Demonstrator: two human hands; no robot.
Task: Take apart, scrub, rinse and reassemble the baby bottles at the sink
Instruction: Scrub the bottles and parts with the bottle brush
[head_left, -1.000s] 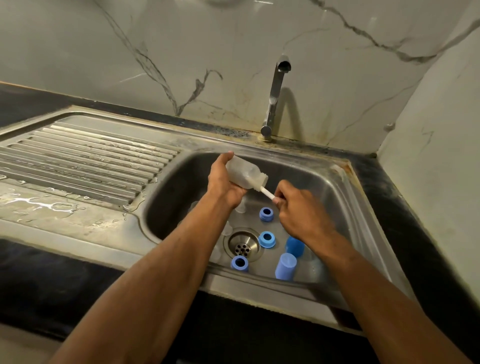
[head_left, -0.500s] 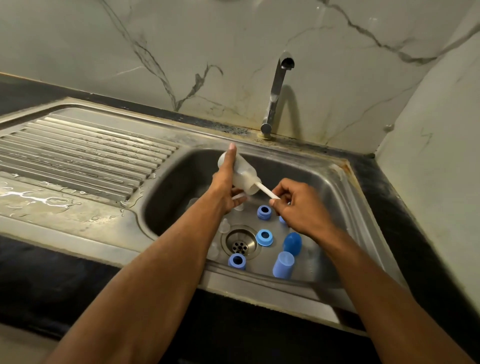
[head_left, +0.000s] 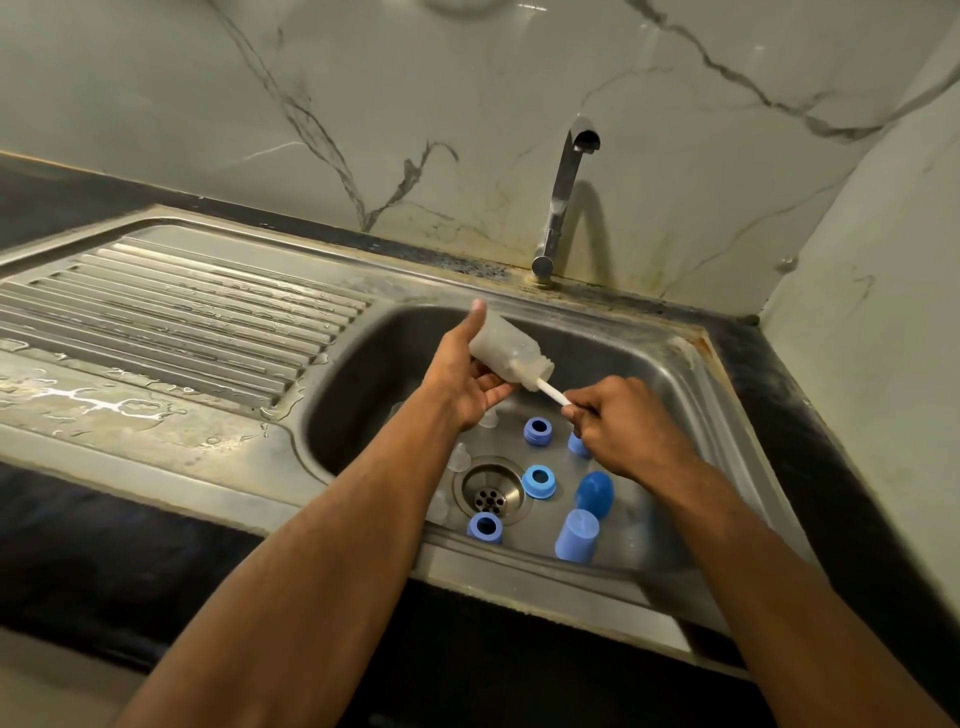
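While the left hand grips the bottle, the brush head is hidden inside it. Right hand pinches the handle, covering one blue ring above the sink floor.

Both bare forearms reach forward from the lower edge of the view and converge toward the middle. The left hand is raised, palm turned up and inward, thumb stretched straight along the top of what it grips, fingers curled beneath. The right hand, slightly lower and near the left, is knuckles-up, its fingertips pinched together toward the left hand.
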